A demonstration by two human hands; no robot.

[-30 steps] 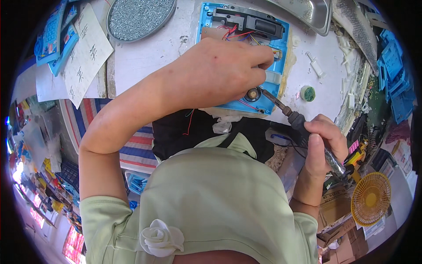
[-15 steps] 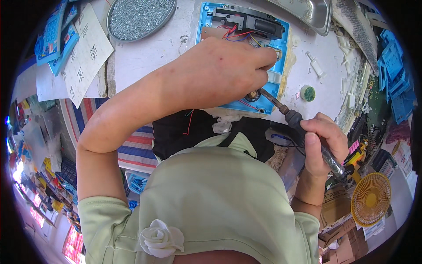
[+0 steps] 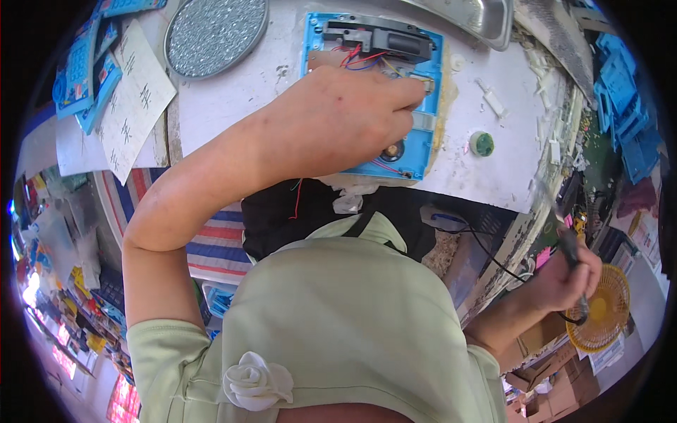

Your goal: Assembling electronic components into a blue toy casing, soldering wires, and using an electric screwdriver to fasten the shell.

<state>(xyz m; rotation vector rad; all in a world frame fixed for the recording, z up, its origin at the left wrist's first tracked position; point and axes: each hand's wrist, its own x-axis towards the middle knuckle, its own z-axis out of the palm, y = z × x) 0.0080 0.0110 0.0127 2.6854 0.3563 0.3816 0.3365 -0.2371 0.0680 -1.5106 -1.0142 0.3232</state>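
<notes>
A blue plastic casing [image 3: 432,113] lies on the white work surface, with a black module [image 3: 395,42], thin red, blue and yellow wires [image 3: 364,62] and a round speaker-like part [image 3: 393,151] inside. My left hand [image 3: 356,116] reaches across it, fingers bent and pressed together at the casing's right side. What they pinch, if anything, is hidden beneath the hand. Off to the right, beyond the table edge, my right hand [image 3: 564,280] is closed round a soldering iron [image 3: 568,243], its tip up and smeared by motion. The iron's black cord [image 3: 497,262] trails back toward my lap.
A round tray of small screws [image 3: 215,35] stands at the far left, beside a marked paper sheet [image 3: 137,99] and blue casings [image 3: 77,70]. A small green-filled pot [image 3: 482,144] and white plastic parts [image 3: 492,102] lie right of the work. A yellow fan [image 3: 599,310] stands lower right.
My right hand has carried the soldering iron away from the casing, to the right and past the table edge. My left hand stays at the casing. The whole view has shifted slightly.
</notes>
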